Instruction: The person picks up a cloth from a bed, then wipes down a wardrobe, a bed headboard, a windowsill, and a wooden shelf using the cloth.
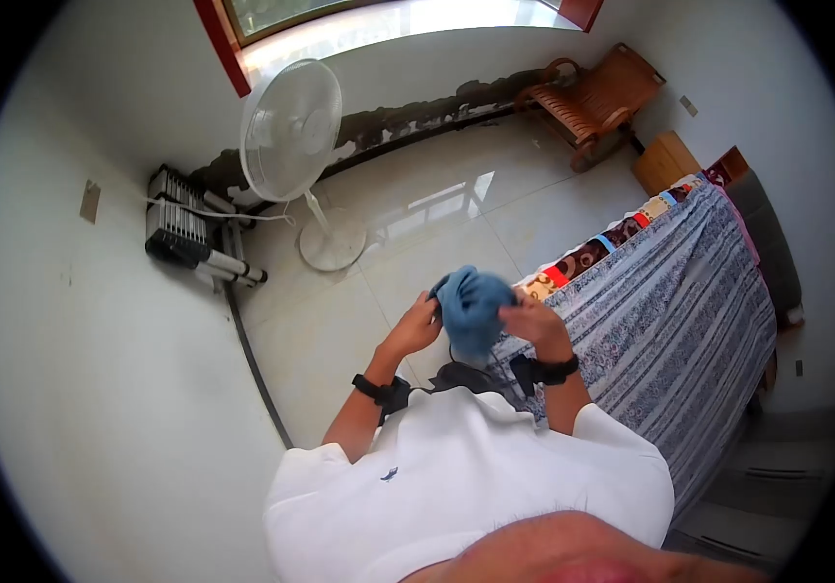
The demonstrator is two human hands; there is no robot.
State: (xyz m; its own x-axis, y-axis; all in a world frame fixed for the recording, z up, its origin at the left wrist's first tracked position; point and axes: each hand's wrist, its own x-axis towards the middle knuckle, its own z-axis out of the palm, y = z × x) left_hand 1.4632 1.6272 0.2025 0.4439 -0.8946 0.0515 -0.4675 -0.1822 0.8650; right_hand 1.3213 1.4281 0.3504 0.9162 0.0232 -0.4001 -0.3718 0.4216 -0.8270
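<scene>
A bunched blue cloth [474,309] is held up in front of my body, between both hands. My left hand [417,325] grips its left edge with the fingers closed. On the other side, my right hand [532,321] pinches the cloth's right edge and is slightly blurred. The cloth is gathered into folds at the top and hangs down toward my waist. Black bands are around both wrists. Just to the right of my right hand lies the corner of a bed with a striped grey-blue sheet [650,321].
A white standing fan [291,131] is ahead to the left, beside a folded telescopic ladder [179,223] against the wall. A wooden chair [597,102] and a wooden cabinet [665,163] stand at the back right. The window [378,39] is ahead.
</scene>
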